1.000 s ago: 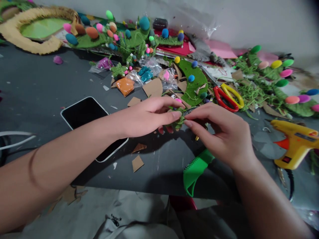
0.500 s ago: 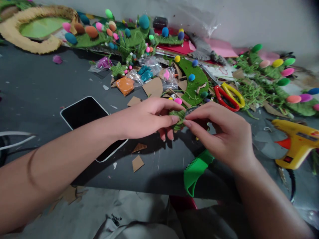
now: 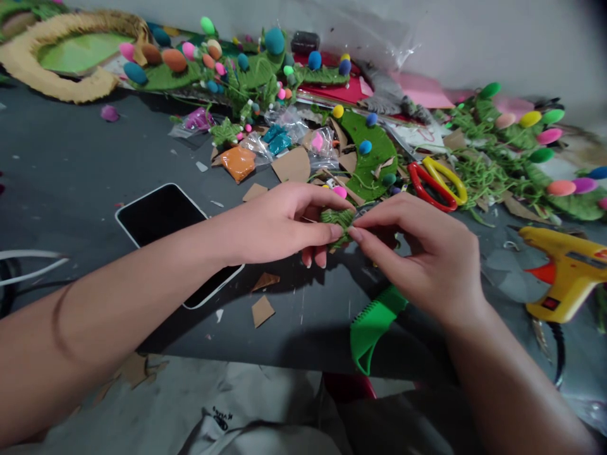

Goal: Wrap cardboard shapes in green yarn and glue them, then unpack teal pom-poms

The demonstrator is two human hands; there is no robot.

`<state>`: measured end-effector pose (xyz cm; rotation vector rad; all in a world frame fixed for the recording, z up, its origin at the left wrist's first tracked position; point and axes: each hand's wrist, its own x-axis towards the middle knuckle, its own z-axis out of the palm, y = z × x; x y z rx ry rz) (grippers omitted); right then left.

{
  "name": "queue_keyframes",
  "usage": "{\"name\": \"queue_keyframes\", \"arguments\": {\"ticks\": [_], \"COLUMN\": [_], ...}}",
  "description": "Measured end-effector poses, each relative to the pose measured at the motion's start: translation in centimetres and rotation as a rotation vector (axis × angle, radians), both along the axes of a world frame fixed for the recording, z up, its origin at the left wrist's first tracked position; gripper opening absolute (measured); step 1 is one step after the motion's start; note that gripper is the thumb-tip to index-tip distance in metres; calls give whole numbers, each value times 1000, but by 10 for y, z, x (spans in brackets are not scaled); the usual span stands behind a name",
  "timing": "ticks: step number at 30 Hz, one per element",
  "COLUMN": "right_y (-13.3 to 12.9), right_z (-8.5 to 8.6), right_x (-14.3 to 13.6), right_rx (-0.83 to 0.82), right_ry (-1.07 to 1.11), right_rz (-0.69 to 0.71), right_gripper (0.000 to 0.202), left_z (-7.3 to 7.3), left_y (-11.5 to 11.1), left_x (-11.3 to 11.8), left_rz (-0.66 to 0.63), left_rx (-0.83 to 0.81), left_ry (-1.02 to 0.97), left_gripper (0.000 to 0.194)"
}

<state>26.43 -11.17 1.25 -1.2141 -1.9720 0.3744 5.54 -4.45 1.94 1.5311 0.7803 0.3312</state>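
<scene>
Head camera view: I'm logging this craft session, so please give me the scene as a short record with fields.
left hand: left hand pinches the green yarn piece from the left
right hand: right hand pinches the same piece from the right
surface: dark table
near left arm: phone, screen dark, lying flat
near right hand: green comb at the table edge; glue gun further right
behind the hands: scissors with red and yellow handles, cardboard scraps, coloured foam eggs
</scene>
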Motion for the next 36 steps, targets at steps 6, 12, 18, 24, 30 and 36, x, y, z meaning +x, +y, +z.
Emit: {"name": "queue_keyframes", "arguments": {"ticks": [6, 12, 18, 24, 30, 36], "right_y": [-1, -1, -1, -1, -2, -2], "right_z": [0, 0, -1, -1, 1, 0], "right_x": [1, 1, 1, 2, 4, 4], "right_rx": [-17, -21, -24, -24, -29, -41], "right_ry": [-8, 11, 11, 5, 6, 33], "right_rz": [5, 9, 5, 21, 20, 28], "right_gripper": [6, 7, 5, 9, 19, 23], "left_z": [0, 5, -4, -1, 6, 4], "left_y": [1, -1, 0, 1, -2, -1], "left_x": [0, 3, -1, -1, 4, 2], "left_rz": [16, 83, 24, 34, 119, 83], "left_rx": [31, -64, 15, 14, -144, -139], "left_ry": [-6, -34, -28, -8, -41, -47], "left_gripper": [45, 41, 41, 43, 39, 47]}}
